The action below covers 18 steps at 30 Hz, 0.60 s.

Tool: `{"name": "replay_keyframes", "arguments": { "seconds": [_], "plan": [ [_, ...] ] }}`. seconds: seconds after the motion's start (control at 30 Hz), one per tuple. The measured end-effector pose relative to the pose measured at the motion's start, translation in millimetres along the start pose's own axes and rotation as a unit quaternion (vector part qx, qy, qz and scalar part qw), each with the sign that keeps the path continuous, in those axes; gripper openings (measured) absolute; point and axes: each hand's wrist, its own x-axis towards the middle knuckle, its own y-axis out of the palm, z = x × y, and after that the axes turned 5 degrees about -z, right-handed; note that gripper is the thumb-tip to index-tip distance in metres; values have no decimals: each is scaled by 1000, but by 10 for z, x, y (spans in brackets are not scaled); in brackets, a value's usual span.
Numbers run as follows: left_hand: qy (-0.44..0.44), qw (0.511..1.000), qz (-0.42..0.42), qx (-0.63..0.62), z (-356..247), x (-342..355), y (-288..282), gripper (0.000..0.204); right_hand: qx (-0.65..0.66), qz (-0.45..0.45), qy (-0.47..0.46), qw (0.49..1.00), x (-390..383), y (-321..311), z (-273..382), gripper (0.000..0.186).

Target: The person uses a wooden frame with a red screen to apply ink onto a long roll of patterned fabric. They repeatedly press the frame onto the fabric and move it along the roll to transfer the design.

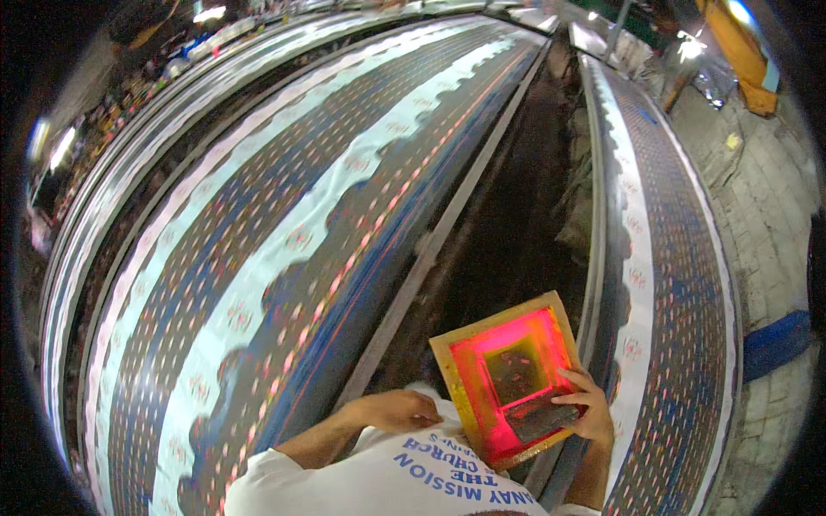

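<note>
A screen-printing frame (449, 337) with a wooden border is tilted in front of my body. Bright pink and red ink rings the darker mesh in its middle. Inside its near part lies a dark rectangular block (540, 418), perhaps a squeegee. My right hand (590, 408) grips the frame's right side, with its fingers reaching over the edge onto the block. My left hand (403, 410) is curled close to my white shirt, left of the frame. Whatever its fingers hold, if anything, is hidden.
A long table of patterned dark fabric with scalloped pale bands (301, 236) runs along my left. Another printed length (680, 258) lies on the right-hand table. Between them is a dark aisle (508, 224). A paved floor (770, 206) and blue cloth (777, 344) are far right.
</note>
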Motion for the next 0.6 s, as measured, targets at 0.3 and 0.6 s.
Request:
{"name": "replay_keyframes", "arguments": {
  "seconds": [0.3, 0.6],
  "plan": [
    [67, 992, -31, 102, 530, 2173, -2122, 38, -50, -61, 70, 994, 1777, -905, -863, 54],
    [42, 999, 8, 33, 1592, 4185, -3504, 59, -33, -52, 19, 998, 3866, -1744, -2633, 52]
  ]
}}
